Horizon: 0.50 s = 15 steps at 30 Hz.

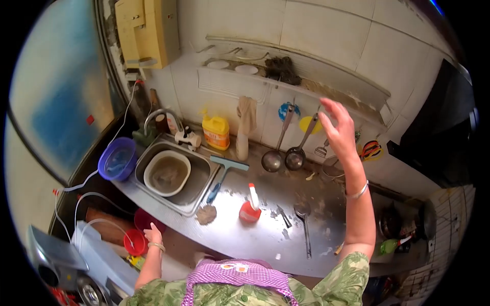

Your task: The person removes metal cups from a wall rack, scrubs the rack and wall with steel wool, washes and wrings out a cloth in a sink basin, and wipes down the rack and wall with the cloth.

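My right hand [338, 125] is raised against the wall, fingers curved and apart, with nothing visible in it. Just left of its fingertips hangs a skimmer-like ladle [296, 158] with a long handle; whether they touch it I cannot tell. Beside that hangs another metal ladle [272, 161]. Low on the left, my left hand [153, 234] hangs beside the counter with a finger stretched out and nothing seen in it. Near it are a red container [135, 242] and a dark red basin [145, 220]. A long-handled metal spoon [306, 232] lies on the steel counter.
The steel counter [229, 234] carries a red spray bottle [250, 211], a squeegee [224, 171] and a grey rag [206, 214]. A white basin [148, 176] of murky water sits in the sink [201, 196]. A purple basin [104, 166] and yellow jug [216, 132] stand nearby.
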{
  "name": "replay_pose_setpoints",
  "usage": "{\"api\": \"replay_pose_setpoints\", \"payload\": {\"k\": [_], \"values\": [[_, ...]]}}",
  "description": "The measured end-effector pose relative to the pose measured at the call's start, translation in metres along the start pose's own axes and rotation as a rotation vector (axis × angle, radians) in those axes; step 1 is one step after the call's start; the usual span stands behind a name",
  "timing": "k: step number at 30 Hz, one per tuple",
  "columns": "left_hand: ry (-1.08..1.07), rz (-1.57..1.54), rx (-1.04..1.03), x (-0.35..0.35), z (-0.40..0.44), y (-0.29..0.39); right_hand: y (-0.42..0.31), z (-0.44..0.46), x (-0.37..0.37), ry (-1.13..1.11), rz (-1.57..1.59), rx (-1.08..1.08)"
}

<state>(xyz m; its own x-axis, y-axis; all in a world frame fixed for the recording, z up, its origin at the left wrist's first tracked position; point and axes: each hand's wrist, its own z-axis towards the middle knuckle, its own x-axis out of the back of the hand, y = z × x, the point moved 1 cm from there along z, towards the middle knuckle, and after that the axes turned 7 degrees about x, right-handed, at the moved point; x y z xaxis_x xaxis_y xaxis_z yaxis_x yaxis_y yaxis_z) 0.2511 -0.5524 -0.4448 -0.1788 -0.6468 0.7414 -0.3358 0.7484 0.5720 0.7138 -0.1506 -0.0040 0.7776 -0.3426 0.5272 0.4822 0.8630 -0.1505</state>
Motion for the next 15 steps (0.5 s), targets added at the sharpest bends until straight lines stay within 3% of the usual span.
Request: {"api": "replay_pose_setpoints", "payload": {"k": [4,6,10,15], "values": [[0.038,-0.025,0.096,-0.03,0.082,0.044,0.018,0.088,-0.088,-0.099,-0.176,-0.031],[0.115,-0.073,0.14,-0.055,0.112,0.058,0.031,0.12,-0.132,-0.227,-0.227,-0.138],[0.024,-0.131,0.139,-0.091,0.151,0.066,0.05,0.153,-0.192,-0.462,-0.332,-0.335],[-0.003,-0.086,0.187,-0.087,0.152,0.083,0.067,0.16,-0.219,-0.416,-0.473,-0.216]]}}
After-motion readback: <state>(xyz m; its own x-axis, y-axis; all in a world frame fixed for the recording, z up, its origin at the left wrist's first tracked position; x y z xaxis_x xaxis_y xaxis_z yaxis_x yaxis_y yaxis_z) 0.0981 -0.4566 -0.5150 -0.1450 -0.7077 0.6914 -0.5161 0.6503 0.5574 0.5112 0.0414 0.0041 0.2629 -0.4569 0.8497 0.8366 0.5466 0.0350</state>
